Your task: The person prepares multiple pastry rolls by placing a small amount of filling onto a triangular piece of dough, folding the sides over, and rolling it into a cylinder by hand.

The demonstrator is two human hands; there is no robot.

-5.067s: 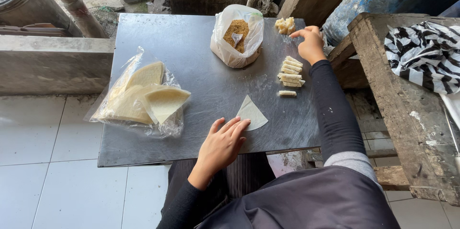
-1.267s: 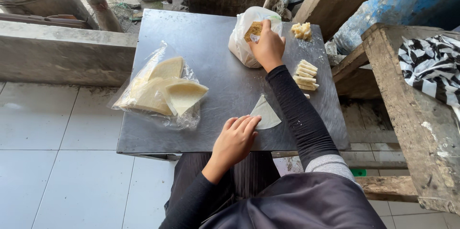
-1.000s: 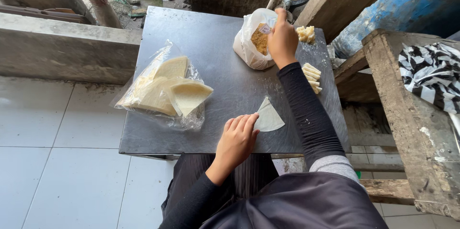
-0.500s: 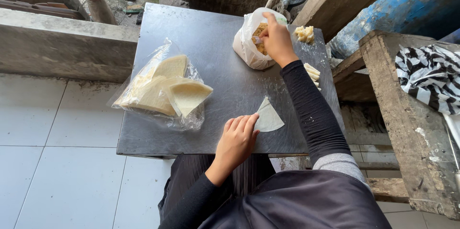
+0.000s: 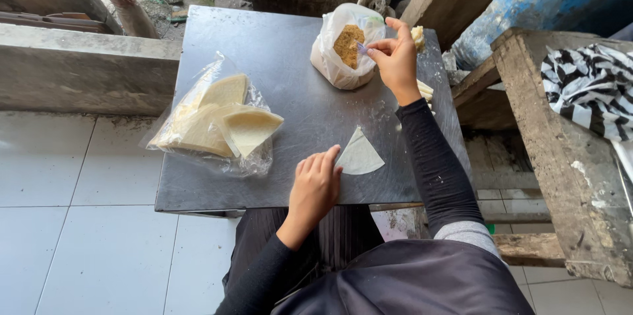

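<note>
Your right hand point(image 5: 395, 58) pinches a small spoon point(image 5: 361, 48) over the filling bag point(image 5: 343, 48) — left hand point(image 5: 315, 186) flat, fingertips touching the wrapper point(image 5: 359, 155), gripping nothing.

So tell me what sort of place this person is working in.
Probably a makeshift outdoor or backyard food-prep spot, not a fitted kitchen: a bare metal sheet as worktop, rough concrete ledge and timber around it, with a bag of wrappers and a bag of filling.

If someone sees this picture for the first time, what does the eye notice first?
Probably the right hand, raised beside the white bag of brown filling at the far side of the grey board. Next, the left hand touches a single triangular wrapper near the front edge, with a plastic bag of wrappers to the left.
</note>
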